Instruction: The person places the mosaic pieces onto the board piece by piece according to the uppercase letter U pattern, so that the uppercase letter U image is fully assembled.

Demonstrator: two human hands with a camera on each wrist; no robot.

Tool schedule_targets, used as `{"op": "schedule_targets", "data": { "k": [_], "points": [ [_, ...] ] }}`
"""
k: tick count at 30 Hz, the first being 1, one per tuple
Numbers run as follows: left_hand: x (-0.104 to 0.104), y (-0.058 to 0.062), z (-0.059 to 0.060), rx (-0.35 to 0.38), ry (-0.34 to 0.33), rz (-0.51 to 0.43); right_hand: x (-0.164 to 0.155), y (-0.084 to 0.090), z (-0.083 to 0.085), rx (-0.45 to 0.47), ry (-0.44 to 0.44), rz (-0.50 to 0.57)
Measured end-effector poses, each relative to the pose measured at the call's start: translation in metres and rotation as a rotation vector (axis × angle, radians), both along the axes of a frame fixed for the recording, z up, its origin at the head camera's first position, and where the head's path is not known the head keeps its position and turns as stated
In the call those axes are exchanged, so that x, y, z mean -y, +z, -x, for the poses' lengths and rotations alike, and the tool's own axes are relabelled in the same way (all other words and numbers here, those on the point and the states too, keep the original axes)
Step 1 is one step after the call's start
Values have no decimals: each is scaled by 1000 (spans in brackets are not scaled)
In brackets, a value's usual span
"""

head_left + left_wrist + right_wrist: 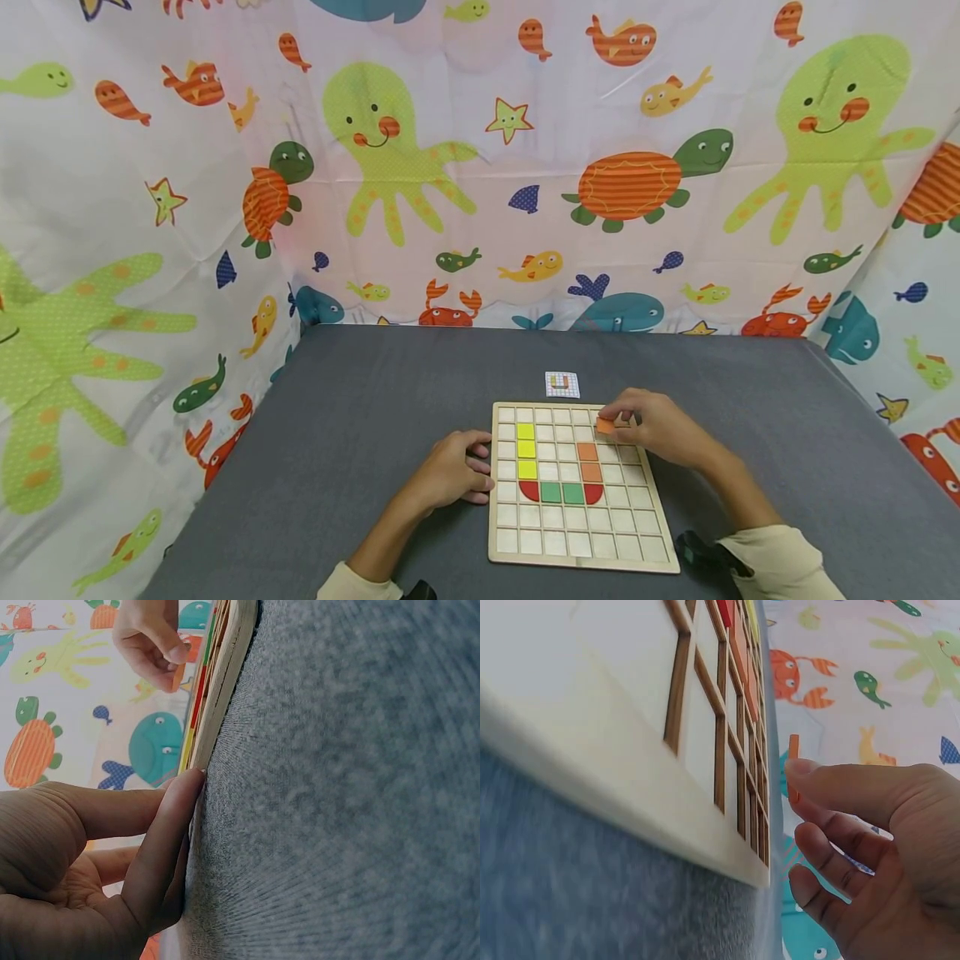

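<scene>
Above the upper right of the wooden grid board (581,554), the right hand (660,429) pinches a small orange square tile (605,426) — flat, thin, tilted on edge, clear of the cells. The left hand (450,471), fingers relaxed, rests against the board's left edge. Behind lies a pattern card (562,384) showing a U — no readable writing.

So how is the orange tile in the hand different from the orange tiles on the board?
The orange tile is pinched in the right hand and held just above the board; the two orange tiles lie flat in their squares. The held one is alone and tilted; the other two are stacked in a column, touching. All three are the same orange, and they look about equal in size.
</scene>
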State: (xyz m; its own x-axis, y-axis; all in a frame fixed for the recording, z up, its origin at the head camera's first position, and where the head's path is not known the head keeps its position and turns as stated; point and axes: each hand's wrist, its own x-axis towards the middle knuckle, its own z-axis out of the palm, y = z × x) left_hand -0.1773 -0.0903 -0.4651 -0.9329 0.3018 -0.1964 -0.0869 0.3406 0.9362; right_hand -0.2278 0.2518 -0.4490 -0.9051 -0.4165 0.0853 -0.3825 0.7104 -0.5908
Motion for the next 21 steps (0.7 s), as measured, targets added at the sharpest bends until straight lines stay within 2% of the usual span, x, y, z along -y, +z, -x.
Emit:
{"op": "schedule_targets", "data": {
  "k": [13,21],
  "points": [
    [0,1,1,-1,-3,0,15,-5,10,26,81,-4],
    [0,2,0,3,-6,-5,21,-4,10,4,84,-35]
  ]
}}
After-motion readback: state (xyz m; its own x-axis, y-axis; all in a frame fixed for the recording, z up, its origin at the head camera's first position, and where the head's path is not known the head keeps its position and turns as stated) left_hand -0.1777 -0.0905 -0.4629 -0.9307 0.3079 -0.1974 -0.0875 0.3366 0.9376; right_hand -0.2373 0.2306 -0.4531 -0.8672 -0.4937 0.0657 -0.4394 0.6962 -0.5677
